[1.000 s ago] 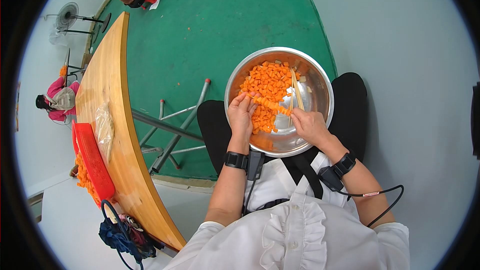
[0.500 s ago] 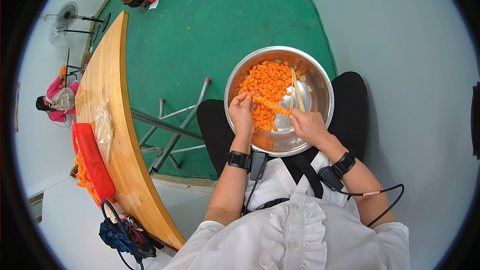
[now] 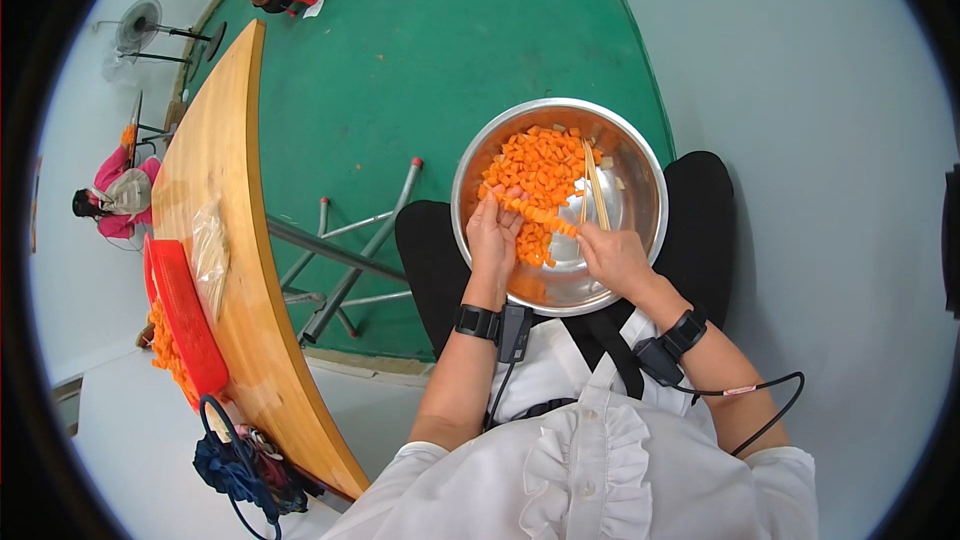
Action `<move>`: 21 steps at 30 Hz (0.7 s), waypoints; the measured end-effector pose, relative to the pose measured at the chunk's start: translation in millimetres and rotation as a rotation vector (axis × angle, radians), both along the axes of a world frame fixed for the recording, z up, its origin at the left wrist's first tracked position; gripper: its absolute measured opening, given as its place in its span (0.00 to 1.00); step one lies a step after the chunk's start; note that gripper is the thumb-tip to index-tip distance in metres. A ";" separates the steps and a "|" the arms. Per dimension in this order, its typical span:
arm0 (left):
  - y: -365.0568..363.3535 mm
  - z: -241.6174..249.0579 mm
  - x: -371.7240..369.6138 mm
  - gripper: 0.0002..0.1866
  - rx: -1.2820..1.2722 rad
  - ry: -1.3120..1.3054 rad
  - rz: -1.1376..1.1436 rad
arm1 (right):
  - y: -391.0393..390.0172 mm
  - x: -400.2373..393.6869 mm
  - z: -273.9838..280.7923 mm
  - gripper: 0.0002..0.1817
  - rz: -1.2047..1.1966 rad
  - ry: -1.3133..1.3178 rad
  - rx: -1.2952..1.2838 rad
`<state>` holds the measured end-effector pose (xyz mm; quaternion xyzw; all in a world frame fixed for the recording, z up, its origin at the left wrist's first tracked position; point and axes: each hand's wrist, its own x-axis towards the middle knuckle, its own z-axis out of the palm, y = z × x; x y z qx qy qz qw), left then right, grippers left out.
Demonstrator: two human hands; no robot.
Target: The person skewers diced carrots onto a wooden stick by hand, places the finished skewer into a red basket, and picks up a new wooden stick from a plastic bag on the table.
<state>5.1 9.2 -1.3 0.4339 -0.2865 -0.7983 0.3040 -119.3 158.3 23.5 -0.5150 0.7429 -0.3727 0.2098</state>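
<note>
Below, a bowl [image 3: 637,202] holds carrot chunks [image 3: 545,158] and sticks [image 3: 598,192]; left hand [image 3: 492,238] and right hand [image 3: 616,258] grip a skewer [image 3: 537,212].

Right of the obstructing sticks [image 3: 598,192], the bowl [image 3: 646,205] has room.

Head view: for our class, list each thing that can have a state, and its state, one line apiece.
Metal bowl, partly filled
Carrot pieces, cut, mostly loose in the bowl
Carrot skewer, threaded with pieces
Right hand, pinching one skewer end
Left hand, curled at the other end
Thin sticks, bare, in the bowl
Plastic bag, lying on the table
Fan, standing; running or not, cannot tell
</note>
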 end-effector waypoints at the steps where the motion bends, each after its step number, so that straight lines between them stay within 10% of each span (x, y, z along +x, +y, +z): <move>1: 0.1 3.7 -1.4 0.13 0.042 0.010 -0.007 | 0.0 0.8 0.0 0.06 0.003 0.002 0.000; 21: 8.3 6.3 -10.2 0.13 0.015 -0.111 -0.029 | 1.1 -1.2 2.2 0.06 0.022 0.021 0.045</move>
